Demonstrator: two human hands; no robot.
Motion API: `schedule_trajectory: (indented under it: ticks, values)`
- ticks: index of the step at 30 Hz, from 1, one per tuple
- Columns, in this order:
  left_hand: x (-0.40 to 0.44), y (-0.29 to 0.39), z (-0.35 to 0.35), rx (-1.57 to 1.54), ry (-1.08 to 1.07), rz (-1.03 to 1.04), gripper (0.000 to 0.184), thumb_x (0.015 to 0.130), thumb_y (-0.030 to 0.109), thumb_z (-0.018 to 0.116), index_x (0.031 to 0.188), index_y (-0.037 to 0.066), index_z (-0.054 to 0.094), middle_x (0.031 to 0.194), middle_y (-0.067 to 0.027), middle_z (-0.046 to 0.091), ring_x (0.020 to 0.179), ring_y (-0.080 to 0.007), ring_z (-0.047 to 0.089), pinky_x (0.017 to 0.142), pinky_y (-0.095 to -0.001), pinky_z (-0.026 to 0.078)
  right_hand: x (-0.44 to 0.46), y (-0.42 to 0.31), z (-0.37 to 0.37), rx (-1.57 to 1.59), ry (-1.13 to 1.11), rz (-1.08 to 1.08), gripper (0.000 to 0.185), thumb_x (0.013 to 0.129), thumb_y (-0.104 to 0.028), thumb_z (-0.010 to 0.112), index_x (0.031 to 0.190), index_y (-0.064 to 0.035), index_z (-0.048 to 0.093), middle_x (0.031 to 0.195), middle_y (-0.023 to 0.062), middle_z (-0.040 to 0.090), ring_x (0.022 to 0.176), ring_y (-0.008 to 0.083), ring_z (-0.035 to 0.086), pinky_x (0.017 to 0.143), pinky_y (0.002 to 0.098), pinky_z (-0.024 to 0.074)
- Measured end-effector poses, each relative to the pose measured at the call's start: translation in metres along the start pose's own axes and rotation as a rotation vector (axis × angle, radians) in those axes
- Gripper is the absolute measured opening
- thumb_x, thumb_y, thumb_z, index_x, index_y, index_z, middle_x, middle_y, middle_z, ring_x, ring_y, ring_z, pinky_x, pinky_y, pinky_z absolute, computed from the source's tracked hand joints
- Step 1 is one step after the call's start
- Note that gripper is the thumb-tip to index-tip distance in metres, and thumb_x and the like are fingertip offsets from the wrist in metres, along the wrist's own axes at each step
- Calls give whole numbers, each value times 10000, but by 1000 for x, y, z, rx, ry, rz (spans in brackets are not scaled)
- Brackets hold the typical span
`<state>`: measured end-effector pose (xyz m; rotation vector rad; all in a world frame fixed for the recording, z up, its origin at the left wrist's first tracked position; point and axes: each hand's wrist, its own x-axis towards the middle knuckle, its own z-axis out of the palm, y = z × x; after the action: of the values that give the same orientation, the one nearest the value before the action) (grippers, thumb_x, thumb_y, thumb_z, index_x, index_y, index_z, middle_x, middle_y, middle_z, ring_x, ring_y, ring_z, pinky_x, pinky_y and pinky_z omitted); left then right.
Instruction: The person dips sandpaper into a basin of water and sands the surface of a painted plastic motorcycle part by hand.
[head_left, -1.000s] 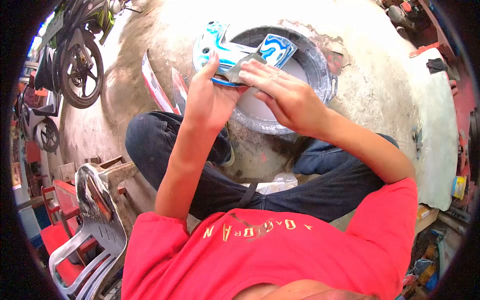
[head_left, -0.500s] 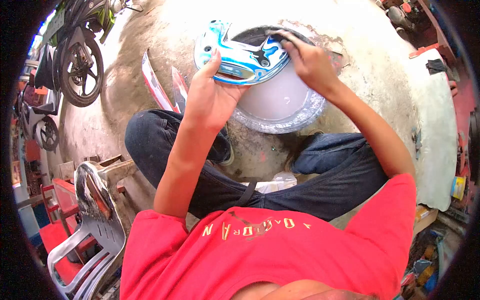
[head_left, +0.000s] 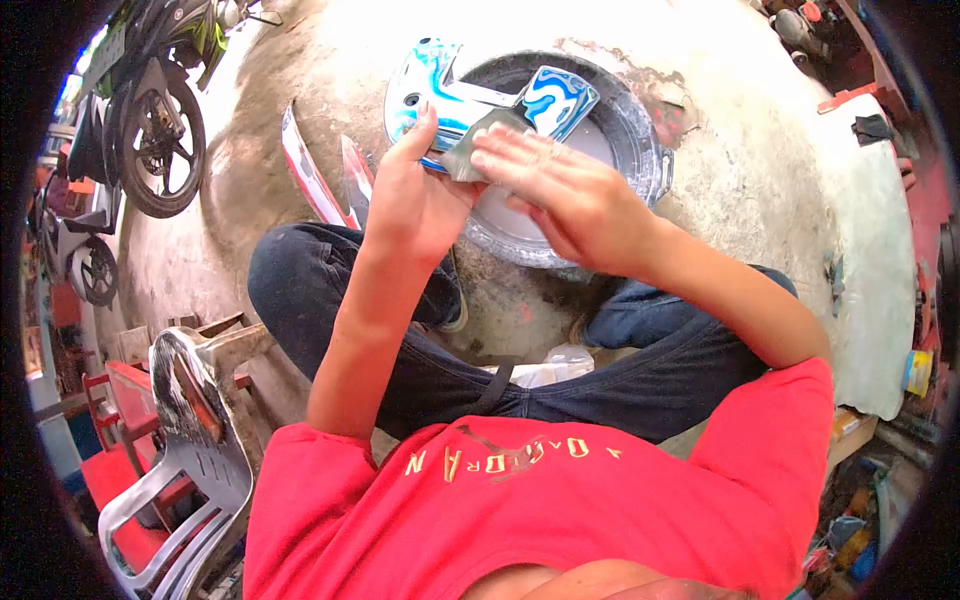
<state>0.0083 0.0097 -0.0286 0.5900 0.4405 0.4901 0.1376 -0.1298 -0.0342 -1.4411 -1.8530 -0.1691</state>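
My left hand (head_left: 415, 205) grips the lower left edge of a curved motorcycle fairing panel (head_left: 560, 102), its thumb on top and its fingers hidden underneath. The panel is patterned in blue and white and is held over a round grey basin (head_left: 640, 125) of cloudy liquid. Across the panel's lower middle, my right hand (head_left: 575, 200) presses a grey-green sheet of sandpaper (head_left: 490, 140) with its fingers laid together over it. Part of the panel is hidden under that hand and the sheet.
Two red and white panels (head_left: 310, 170) lie on the concrete floor left of the basin. Motorcycles (head_left: 160, 140) stand at the upper left. A worn plastic chair (head_left: 205, 470) is at the lower left. A pale sheet (head_left: 868, 290) lies along the right side.
My right hand has moved from the panel's upper right end down and left to its lower middle, bringing the sandpaper there. My left hand keeps its hold with the panel almost still.
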Motion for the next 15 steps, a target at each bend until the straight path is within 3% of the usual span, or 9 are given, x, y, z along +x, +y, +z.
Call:
schedule_trajectory:
  ticks: [3,5,7,8,9,11,12,13,15]
  values:
    - [-1,-1,6,-17,-74,24,387,1077,278,379,1373,37,443,1318,-156,575,1223,-297,569,1057,-516,443,-3,44,-6,-38,42,34,319,947,-91,543,1257,-52,609,1226,193,648,1142,330,638,963,424,525]
    - [-1,0,5,-1,-57,17,394,1077,277,377,1380,33,437,1327,-161,571,1228,-301,567,1057,-517,443,2,62,-22,-7,-93,654,300,925,-41,524,1211,-27,611,1149,206,656,950,373,681,800,431,564]
    - [2,2,4,-4,-67,18,398,1078,275,372,1382,26,432,1331,-166,567,1231,-305,565,1055,-517,444,-3,53,-14,63,47,422,293,923,-33,518,1200,-18,610,1139,206,657,1010,363,668,835,428,555]
    - [3,1,3,-19,-77,21,399,1078,273,368,1382,22,431,1331,-169,566,1231,-307,564,1054,-517,446,-8,47,-2,52,65,244,317,928,-41,529,1236,-13,597,1185,196,657,1118,340,642,924,416,538]
    - [2,0,1,-30,-83,15,400,1079,271,364,1381,18,429,1332,-172,565,1232,-309,563,1052,-517,448,-2,23,-3,20,25,98,436,890,51,571,1321,-10,578,1323,228,595,1227,345,593,976,395,519]
    - [4,-1,-2,-19,-96,5,401,1080,270,359,1377,11,430,1335,-177,560,1232,-310,562,1051,-517,451,0,-3,-7,62,-76,36,481,849,98,571,1316,-17,585,1344,213,586,1273,343,558,1020,404,492]
    - [4,-1,-3,-12,-105,3,401,1080,270,357,1375,8,431,1337,-180,558,1232,-310,562,1051,-516,452,-4,14,-5,69,-15,1,457,865,58,593,1314,-28,590,1341,211,588,1242,348,580,970,400,520]
    - [3,0,-3,-17,-108,3,398,1078,263,369,1382,13,427,1334,-179,563,1225,-311,568,1045,-514,459,-5,32,-5,37,1,65,455,864,35,616,1311,-44,598,1319,214,600,1214,350,600,920,397,537]
    - [2,1,-2,-35,-123,7,395,1073,250,392,1394,22,420,1327,-178,574,1212,-312,579,1032,-508,471,1,53,-18,97,-14,520,466,854,44,614,1310,-50,599,1289,220,614,1184,357,617,877,393,547]
